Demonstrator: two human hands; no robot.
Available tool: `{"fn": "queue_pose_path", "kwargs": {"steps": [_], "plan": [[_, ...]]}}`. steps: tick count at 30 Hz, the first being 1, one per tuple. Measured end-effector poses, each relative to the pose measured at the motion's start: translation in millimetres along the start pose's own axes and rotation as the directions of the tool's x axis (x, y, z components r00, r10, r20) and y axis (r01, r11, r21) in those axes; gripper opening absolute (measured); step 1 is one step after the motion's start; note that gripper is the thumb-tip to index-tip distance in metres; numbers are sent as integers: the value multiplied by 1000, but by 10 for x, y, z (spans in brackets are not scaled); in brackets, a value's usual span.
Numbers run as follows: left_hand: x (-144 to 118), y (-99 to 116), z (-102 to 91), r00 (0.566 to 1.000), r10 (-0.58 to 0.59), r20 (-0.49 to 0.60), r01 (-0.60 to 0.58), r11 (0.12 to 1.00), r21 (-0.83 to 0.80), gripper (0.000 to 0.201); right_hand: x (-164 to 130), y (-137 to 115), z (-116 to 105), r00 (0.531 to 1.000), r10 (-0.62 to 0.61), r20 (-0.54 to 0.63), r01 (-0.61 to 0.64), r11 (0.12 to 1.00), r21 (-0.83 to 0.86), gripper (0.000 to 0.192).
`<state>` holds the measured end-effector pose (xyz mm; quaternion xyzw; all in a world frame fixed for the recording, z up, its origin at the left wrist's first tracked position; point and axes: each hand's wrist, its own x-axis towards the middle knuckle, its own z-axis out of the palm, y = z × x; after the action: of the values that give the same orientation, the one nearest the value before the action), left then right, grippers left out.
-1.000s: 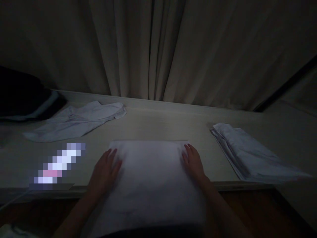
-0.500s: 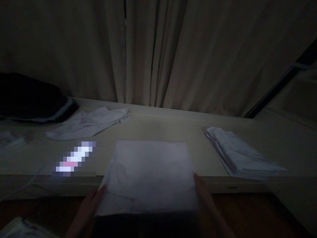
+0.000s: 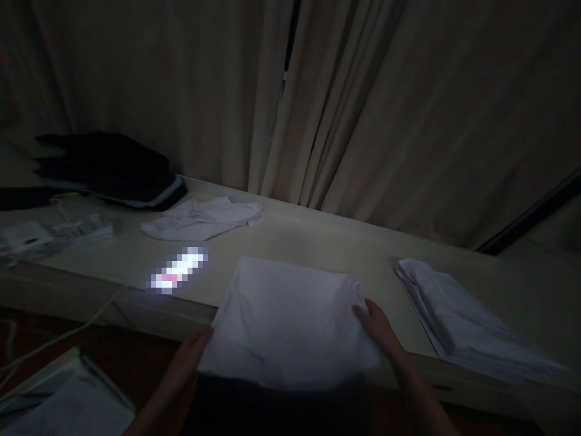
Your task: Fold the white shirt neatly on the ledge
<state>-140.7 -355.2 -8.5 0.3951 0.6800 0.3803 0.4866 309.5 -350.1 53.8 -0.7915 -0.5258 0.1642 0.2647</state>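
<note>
A folded white garment [image 3: 290, 321] lies partly over the front edge of the pale surface, its near part hanging toward me. My left hand [image 3: 200, 345] grips its left side, the fingertips partly hidden by the cloth. On the opposite side my right hand [image 3: 374, 321] pinches the right edge, with the thumb on top. To the right lies a stack of folded white cloth [image 3: 463, 309]. Another loosely laid white cloth piece [image 3: 204, 218] rests at the back left.
A pile of dark folded clothes [image 3: 113, 166] stands at the far left. Clear plastic items [image 3: 59, 233] and a bright pixelated object [image 3: 179, 269] are on the surface. A pale cable [image 3: 72, 330] droops over the front edge, above a bag-like item [image 3: 68, 393]. Curtains [image 3: 204, 91] hang behind.
The view has turned left and tilted, showing more of the dark pile and cable. Both hands still hold the white garment; my right fingers have moved farther over its edge.
</note>
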Motion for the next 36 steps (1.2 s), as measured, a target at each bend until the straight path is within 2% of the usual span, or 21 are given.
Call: {"fn": "queue_pose_path", "kwargs": {"steps": [4, 7, 11, 15, 19, 22, 27, 30, 33, 36], "plan": [[41, -160, 29, 998, 35, 45, -32, 997, -71, 31, 168, -801, 57, 978, -187, 92, 201, 963, -179, 46], [19, -176, 79, 999, 1, 53, 9, 984, -178, 31, 175, -1442, 213, 926, -308, 219, 364, 884, -295, 37], [14, -166, 145, 998, -26, 52, 37, 974, -226, 31, 38, -2206, 554, 835, -423, 352, 542, 744, -391, 27], [45, -219, 182, 998, -59, 23, 62, 970, -237, 31, -199, -2685, 1049, 741, -476, 474, 661, 642, -388, 28], [39, -278, 185, 997, -46, 65, 63, 953, -295, 34, -482, -2832, 1508, 641, -443, 627, 727, 611, -312, 29], [31, -304, 175, 995, -26, 96, 58, 936, -347, 33, -637, -2825, 1668, 601, -434, 672, 749, 600, -282, 29], [46, -338, 170, 996, -32, 82, 59, 935, -349, 30, -650, -2852, 1601, 594, -407, 693, 734, 628, -260, 31], [45, -338, 179, 995, -29, 94, 60, 931, -359, 31, -603, -2903, 1552, 597, -432, 676, 722, 657, -218, 32], [34, -322, 183, 993, -13, 120, 58, 926, -374, 34, -613, -2893, 1590, 593, -431, 680, 710, 679, -188, 34], [17, -326, 177, 994, -16, 112, 57, 927, -372, 34, -675, -2792, 1665, 541, -396, 742, 695, 707, -129, 36]]}}
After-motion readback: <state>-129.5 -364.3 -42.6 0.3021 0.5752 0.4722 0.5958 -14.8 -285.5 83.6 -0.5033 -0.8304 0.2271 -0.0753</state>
